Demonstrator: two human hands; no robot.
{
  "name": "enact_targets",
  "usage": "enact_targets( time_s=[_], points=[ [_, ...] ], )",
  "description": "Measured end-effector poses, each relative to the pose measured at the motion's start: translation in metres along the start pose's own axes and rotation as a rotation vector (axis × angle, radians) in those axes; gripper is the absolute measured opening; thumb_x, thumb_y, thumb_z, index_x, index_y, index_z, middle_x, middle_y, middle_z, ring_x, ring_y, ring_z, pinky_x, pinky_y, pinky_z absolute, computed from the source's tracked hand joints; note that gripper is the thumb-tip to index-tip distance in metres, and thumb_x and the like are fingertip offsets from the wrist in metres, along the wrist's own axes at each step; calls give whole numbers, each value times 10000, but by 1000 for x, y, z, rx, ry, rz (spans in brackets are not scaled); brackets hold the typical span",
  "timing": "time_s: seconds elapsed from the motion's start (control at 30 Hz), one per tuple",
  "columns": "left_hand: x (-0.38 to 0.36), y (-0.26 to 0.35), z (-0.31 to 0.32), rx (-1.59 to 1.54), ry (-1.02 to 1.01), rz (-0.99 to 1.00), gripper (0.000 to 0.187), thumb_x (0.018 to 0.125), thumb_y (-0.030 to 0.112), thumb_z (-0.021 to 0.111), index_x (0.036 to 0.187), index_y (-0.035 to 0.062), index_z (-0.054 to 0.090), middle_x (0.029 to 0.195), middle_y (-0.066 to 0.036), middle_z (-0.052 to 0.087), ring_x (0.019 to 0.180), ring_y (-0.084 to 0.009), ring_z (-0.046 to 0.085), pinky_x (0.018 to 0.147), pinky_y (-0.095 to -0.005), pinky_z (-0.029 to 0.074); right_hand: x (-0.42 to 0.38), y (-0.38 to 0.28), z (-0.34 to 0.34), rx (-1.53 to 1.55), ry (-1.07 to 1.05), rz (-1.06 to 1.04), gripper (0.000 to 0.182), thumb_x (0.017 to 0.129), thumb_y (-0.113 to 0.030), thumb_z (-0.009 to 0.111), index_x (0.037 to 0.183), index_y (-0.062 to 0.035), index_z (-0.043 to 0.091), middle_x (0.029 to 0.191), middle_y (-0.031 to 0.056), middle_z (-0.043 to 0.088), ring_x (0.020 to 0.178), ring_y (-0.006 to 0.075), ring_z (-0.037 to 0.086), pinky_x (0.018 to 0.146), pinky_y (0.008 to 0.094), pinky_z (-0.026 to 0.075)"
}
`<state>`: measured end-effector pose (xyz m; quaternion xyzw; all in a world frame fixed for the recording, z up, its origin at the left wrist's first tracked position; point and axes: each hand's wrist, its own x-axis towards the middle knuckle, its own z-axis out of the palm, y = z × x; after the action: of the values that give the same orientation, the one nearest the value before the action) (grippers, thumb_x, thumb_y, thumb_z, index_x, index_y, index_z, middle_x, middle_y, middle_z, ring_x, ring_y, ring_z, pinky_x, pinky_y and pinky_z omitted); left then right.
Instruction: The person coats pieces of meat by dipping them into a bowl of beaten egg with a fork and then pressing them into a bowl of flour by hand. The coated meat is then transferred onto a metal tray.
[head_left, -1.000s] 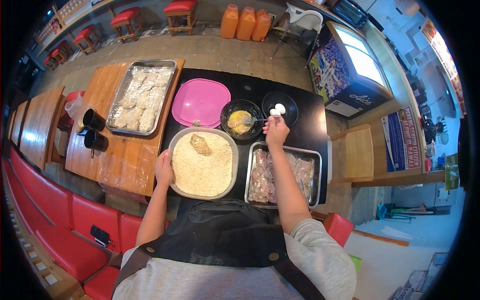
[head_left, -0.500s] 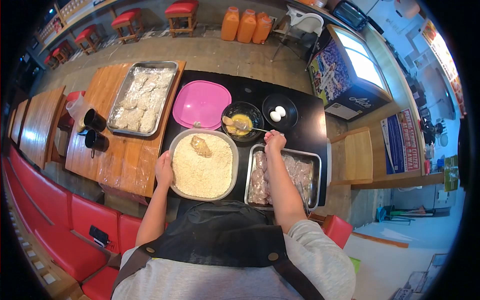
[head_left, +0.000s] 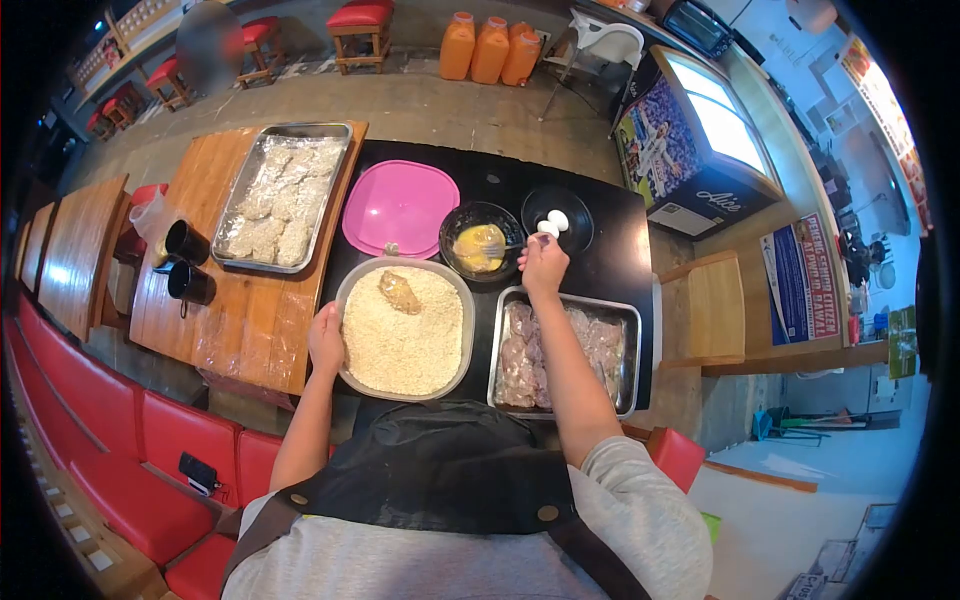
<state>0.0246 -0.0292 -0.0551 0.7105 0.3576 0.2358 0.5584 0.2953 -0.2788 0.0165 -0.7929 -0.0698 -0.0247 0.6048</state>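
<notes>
My left hand [head_left: 326, 340] grips the left rim of a square plastic container [head_left: 470, 345] full of pale breadcrumbs [head_left: 405, 345]. One wet, coated piece of meat [head_left: 399, 292] lies on the crumbs near the far side. My right hand [head_left: 544, 266] is closed around the handle of a fork [head_left: 513, 244], whose head reaches into a dark bowl [head_left: 447, 259] of beaten egg [head_left: 480, 247]. Below my right forearm is a metal tray [head_left: 637, 372] of raw meat pieces [head_left: 520, 355]. Whole white eggs [head_left: 557, 221] sit in a black dish [head_left: 577, 200] beyond the hand.
A pink lid [head_left: 402, 207] lies behind the crumbs. On the wooden table [head_left: 260, 335] to the left are a tray [head_left: 346, 160] of breaded pieces and two black mugs [head_left: 187, 240]. A wooden chair [head_left: 715, 310] stands at the right; a blurred figure [head_left: 208, 50] is at the far left.
My right hand has shifted slightly left and the fork is steeper. The brownish lump at the egg bowl's left side no longer shows. A blurred figure has appeared at the upper left.
</notes>
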Motion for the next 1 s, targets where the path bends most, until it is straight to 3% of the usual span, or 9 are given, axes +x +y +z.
enact_targets(
  time_s=[0.1, 0.23, 0.47, 0.6, 0.67, 0.7, 0.77, 0.87, 1.0],
  points=[
    [-1, 6, 2, 13, 9, 3, 330, 921, 219, 412, 1075, -29, 564, 988, -118, 616, 932, -189, 566, 835, -292, 415, 5, 0, 6, -50, -49, -54, 113, 820, -85, 516, 784, 10, 565, 559, 88, 566, 443, 140, 569, 449, 277, 469],
    [-4, 14, 1, 97, 39, 20, 329, 918, 220, 415, 1071, -27, 570, 987, -120, 618, 928, -192, 569, 834, -295, 418, 16, 7, 12, -286, 23, -137, 134, 788, -113, 538, 818, 10, 580, 731, 213, 601, 707, 385, 582, 635, 422, 458],
    [-3, 13, 0, 122, 49, 27, 339, 916, 227, 418, 1073, -32, 569, 981, -130, 621, 917, -197, 575, 824, -295, 421, 17, -25, 4, -183, -15, -34, 133, 799, -119, 523, 778, 3, 572, 644, 177, 592, 632, 344, 592, 623, 410, 457],
    [-7, 24, 2, 94, 42, 5, 337, 915, 222, 419, 1072, -36, 569, 981, -132, 622, 915, -203, 576, 821, -298, 423, 38, -4, -3, -364, 89, -366, 124, 814, -95, 510, 789, 11, 568, 644, 160, 597, 505, 247, 594, 515, 350, 474],
    [-5, 19, 1, 103, 36, 23, 337, 914, 222, 419, 1070, -36, 570, 981, -132, 622, 915, -205, 576, 820, -299, 424, 39, -3, -2, 16, 52, 23, 103, 825, -70, 515, 805, 14, 570, 615, 105, 589, 452, 158, 570, 423, 285, 468],
    [-4, 15, 1, 94, 35, 25, 336, 914, 224, 420, 1068, -33, 571, 980, -132, 622, 915, -206, 576, 819, -300, 424, 41, 3, -3, 17, 54, 21, 103, 825, -70, 515, 805, 14, 570, 615, 105, 589, 452, 158, 570, 423, 285, 468],
    [-3, 11, 2, 84, 42, 31, 335, 914, 226, 421, 1066, -31, 573, 979, -132, 622, 914, -207, 576, 818, -301, 424, 45, 24, -1, 256, 135, 320, 99, 840, -50, 510, 859, 40, 548, 613, 98, 579, 448, 143, 558, 399, 244, 474],
    [-3, 10, 1, 77, 56, -12, 334, 914, 233, 423, 1062, -25, 576, 979, -135, 620, 919, -207, 575, 817, -303, 425, 42, 45, 4, 505, 205, 510, 104, 841, -54, 521, 881, 40, 536, 593, 96, 564, 445, 147, 546, 383, 240, 465],
    [-3, 12, 2, 95, 66, 18, 338, 916, 243, 421, 1057, -21, 578, 973, -133, 620, 918, -204, 574, 816, -302, 424, 35, 49, 0, 635, 158, 425, 81, 828, -50, 532, 870, 18, 543, 591, 91, 556, 451, 152, 552, 390, 239, 469]
  ],
)
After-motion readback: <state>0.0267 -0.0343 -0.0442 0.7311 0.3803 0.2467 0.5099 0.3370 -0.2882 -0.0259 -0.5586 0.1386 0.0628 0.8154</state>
